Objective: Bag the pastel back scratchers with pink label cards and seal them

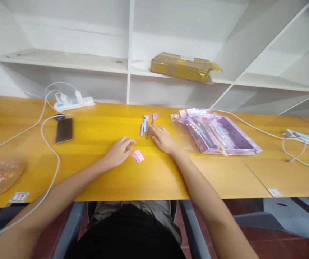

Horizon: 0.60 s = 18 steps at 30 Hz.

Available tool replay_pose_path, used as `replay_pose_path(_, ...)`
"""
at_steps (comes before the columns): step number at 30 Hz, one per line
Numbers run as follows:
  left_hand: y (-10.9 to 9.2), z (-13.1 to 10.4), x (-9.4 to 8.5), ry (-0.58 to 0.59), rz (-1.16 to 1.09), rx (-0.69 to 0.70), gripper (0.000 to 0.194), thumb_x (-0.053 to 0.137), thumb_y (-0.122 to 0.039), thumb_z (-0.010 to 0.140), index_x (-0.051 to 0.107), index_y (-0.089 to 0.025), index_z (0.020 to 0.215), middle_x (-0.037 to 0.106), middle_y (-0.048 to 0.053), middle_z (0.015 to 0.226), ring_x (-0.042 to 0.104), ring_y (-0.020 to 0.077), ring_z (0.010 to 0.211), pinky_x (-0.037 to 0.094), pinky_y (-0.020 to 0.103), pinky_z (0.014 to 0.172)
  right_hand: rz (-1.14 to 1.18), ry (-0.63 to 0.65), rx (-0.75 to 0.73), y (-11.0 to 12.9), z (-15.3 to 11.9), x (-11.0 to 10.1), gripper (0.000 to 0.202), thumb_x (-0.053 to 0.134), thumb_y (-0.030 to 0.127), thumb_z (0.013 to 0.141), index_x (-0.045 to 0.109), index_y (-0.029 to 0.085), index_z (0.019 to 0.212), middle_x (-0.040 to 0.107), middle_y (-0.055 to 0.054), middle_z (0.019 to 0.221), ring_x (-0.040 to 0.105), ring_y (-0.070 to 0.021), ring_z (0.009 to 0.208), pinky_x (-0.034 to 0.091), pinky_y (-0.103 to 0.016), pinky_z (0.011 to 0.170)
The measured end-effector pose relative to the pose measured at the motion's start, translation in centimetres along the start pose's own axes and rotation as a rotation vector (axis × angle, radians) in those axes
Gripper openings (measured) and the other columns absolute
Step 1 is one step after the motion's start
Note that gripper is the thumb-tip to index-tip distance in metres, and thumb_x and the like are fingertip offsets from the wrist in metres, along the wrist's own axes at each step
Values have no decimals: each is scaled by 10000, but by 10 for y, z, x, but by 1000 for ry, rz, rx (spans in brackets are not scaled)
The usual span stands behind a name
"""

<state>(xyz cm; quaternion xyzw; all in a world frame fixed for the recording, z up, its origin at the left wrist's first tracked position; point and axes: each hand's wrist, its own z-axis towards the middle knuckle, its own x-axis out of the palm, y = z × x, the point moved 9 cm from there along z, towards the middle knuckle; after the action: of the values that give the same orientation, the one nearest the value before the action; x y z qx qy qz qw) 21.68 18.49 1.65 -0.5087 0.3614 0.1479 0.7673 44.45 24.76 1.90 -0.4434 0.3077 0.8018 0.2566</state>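
Note:
My left hand (120,151) is over the table with loosely curled fingers and a gap before the thumb; nothing shows in it. Just to its right lie small pink printed cards (138,155), slightly fanned. My right hand (164,138) rests with its fingers apart, its fingertips at the dark handle of a stick with a purple hand-shaped head (155,116). Beside that lies a similar stick with a blue hand-shaped head (146,117), its dark handle pointing toward me. A short purple stick (142,129) is at the left of this group.
An open purple box (244,138) with plastic-wrapped items stands at the right. A phone (64,130), a power strip (75,103) and white cables lie at the left, near an orange-printed bag (0,176). Another power strip (305,138) is far right. A taped carton (183,66) sits on the shelf.

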Motion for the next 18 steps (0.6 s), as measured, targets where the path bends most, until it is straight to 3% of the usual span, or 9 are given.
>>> replay_pose_path(2, 1, 11, 3, 41, 105, 6, 363, 486, -293, 1048, 673, -224, 1351, 658, 88, 1174, 668, 222, 936, 560, 410, 946, 17, 40, -19, 3, 2, 10, 597, 417, 200, 1042, 502, 192, 1633, 577, -144, 1601, 479, -332, 1438, 390, -556, 1240)
replay_pose_path(4, 2, 28, 6, 58, 193, 6, 423, 468, -278, 1056, 641, -227, 1439, 675, 97, 1157, 667, 253, 1006, 540, 433, 999, 37, 38, -5, -3, 0, 10, 567, 397, 147, 1023, 611, 205, 1545, 691, -139, 1414, 559, -319, 1299, 441, -534, 1179)
replay_pose_path(6, 2, 50, 8, 48, 260, 14, 482, 451, -266, 1065, 597, -257, 1525, 678, 103, 1174, 654, 282, 1101, 509, 449, 1057, 39, 2, 30, -11, -3, 5, 551, 407, 131, 1007, 670, 203, 1486, 712, -145, 1292, 591, -313, 1200, 472, -511, 1132)
replay_pose_path(9, 6, 82, 15, 55, 347, 20, 511, 443, -312, 1084, 573, -310, 1578, 639, 111, 1155, 631, 314, 1149, 488, 461, 1064, 3, -7, 53, -11, -2, 4, 572, 428, 159, 1018, 602, 196, 1562, 606, -168, 1499, 531, -327, 1334, 428, -526, 1181)
replay_pose_path(12, 11, 103, 25, 59, 383, 10, 425, 462, -378, 1090, 693, -265, 1429, 620, 119, 1104, 619, 324, 1121, 477, 463, 1058, -28, 75, 77, -5, 1, 12, 493, 407, 218, 1073, 610, 197, 1523, 565, -152, 1575, 503, -310, 1381, 399, -502, 1210)
replay_pose_path(16, 18, 103, 28, 14, 397, -34, 288, 490, -344, 1072, 727, -182, 1104, 614, 137, 1071, 610, 314, 1047, 492, 458, 1013, -158, 67, 318, -20, -4, 7, 379, 393, 326, 1127, 727, 153, 1178, 671, -186, 1253, 600, -297, 1168, 479, -419, 1081)
replay_pose_path(18, 21, 94, 26, 5, 398, -55, 162, 546, -266, 1026, 686, -185, 1021, 609, 131, 1048, 605, 302, 1009, 502, 447, 986, -206, 47, 435, -29, -9, 4, 327, 480, 369, 1109, 698, 143, 1198, 664, -203, 1245, 608, -319, 1175, 496, -412, 1040)
